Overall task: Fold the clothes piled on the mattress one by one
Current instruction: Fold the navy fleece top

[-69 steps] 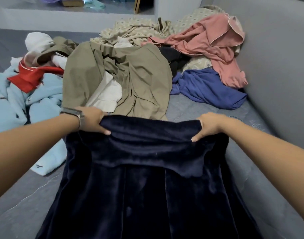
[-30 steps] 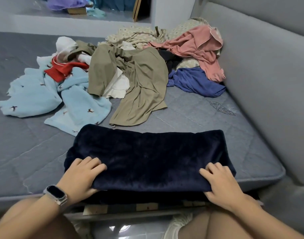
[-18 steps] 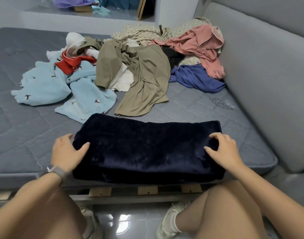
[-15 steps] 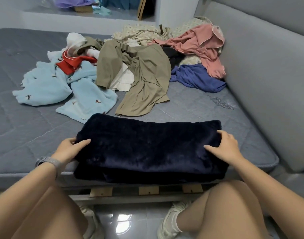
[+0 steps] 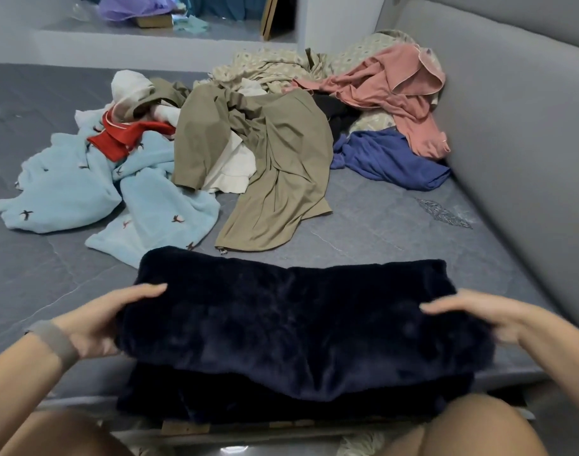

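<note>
On the near edge of the grey mattress (image 5: 380,225): folded navy garment (image 5: 291,324), left hand (image 5: 97,320) and right hand (image 5: 472,317) gripping its ends. Clothes pile (image 5: 248,133) far side, grey padded wall (image 5: 518,126) right.

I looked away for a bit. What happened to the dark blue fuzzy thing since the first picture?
It was stretched out long, held at its top edge. Now the garment is folded into a thick bundle at the near edge of the mattress. The left hand and right hand moved to its two ends and grip it there. The pile behind stayed put.
</note>
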{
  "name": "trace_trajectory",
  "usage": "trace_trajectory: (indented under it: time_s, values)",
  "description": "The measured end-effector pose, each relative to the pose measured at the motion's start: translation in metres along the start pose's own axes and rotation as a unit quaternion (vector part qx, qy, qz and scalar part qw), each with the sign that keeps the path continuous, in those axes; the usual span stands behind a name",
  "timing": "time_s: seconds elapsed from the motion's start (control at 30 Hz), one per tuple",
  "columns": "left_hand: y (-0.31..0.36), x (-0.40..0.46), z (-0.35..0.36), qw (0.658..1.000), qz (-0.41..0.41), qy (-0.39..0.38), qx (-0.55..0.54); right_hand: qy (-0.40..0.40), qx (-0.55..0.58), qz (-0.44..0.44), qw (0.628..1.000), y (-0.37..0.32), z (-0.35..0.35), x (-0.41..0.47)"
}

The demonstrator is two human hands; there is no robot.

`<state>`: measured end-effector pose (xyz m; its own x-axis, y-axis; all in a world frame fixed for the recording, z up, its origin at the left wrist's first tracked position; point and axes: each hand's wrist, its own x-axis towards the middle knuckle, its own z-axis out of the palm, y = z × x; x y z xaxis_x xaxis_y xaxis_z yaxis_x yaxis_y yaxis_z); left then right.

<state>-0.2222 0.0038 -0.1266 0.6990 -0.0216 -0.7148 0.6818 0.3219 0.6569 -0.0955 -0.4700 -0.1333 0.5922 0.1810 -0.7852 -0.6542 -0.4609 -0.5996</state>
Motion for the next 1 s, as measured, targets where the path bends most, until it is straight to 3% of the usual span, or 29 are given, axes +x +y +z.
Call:
trace_trajectory:
  time_s: [0.1, 0.2, 0.33, 0.43, 0.5, 0.57, 0.6, 0.67, 0.7, 0.77, 0.8, 0.87, 0.93, 1.0]
  values:
    - [0.047, 0.032, 0.011, 0.986, 0.103, -0.023, -0.127, 0.003, 0.202, -0.095, 0.975, -0.049, -0.024, 0.022]
    - [0.097, 0.083, 0.018, 0.959, 0.127, -0.051, -0.248, 0.033, 0.324, -0.163, 0.931, -0.097, -0.039, 0.057]
    - [0.142, 0.158, 0.037, 0.944, 0.141, 0.058, -0.292, 0.109, 0.448, -0.131, 0.878, -0.143, -0.041, 0.121]
    - [0.15, 0.21, 0.05, 0.961, 0.17, 0.136, -0.173, 0.158, 0.464, -0.129, 0.862, -0.15, -0.031, 0.175]
    - [0.146, 0.233, 0.058, 0.947, 0.24, 0.213, -0.001, 0.296, 0.362, -0.152, 0.871, -0.148, -0.02, 0.201]
    - [0.138, 0.239, 0.066, 0.865, 0.352, 0.29, 0.209, 0.403, 0.146, -0.21, 0.879, -0.145, 0.002, 0.204]
    - [0.133, 0.24, 0.069, 0.819, 0.397, 0.287, 0.299, 0.417, 0.059, -0.247, 0.873, -0.142, 0.015, 0.2]
    - [0.121, 0.237, 0.071, 0.762, 0.407, 0.204, 0.461, 0.38, -0.066, -0.308, 0.87, -0.129, 0.035, 0.192]
    - [0.116, 0.238, 0.068, 0.729, 0.368, 0.158, 0.555, 0.344, -0.113, -0.318, 0.876, -0.12, 0.042, 0.189]
    - [0.108, 0.24, 0.059, 0.613, 0.289, 0.113, 0.727, 0.29, -0.177, -0.307, 0.889, -0.103, 0.049, 0.18]
    - [0.108, 0.242, 0.054, 0.574, 0.278, 0.11, 0.762, 0.276, -0.19, -0.3, 0.893, -0.098, 0.048, 0.177]
    - [0.112, 0.247, 0.046, 0.573, 0.347, 0.116, 0.733, 0.23, -0.169, -0.278, 0.917, -0.098, 0.038, 0.173]
    - [0.123, 0.256, 0.041, 0.586, 0.428, 0.122, 0.678, 0.116, -0.096, -0.253, 0.956, -0.112, 0.023, 0.176]
    - [0.143, 0.268, 0.043, 0.61, 0.454, 0.141, 0.633, 0.009, 0.009, -0.225, 0.974, -0.137, 0.007, 0.183]
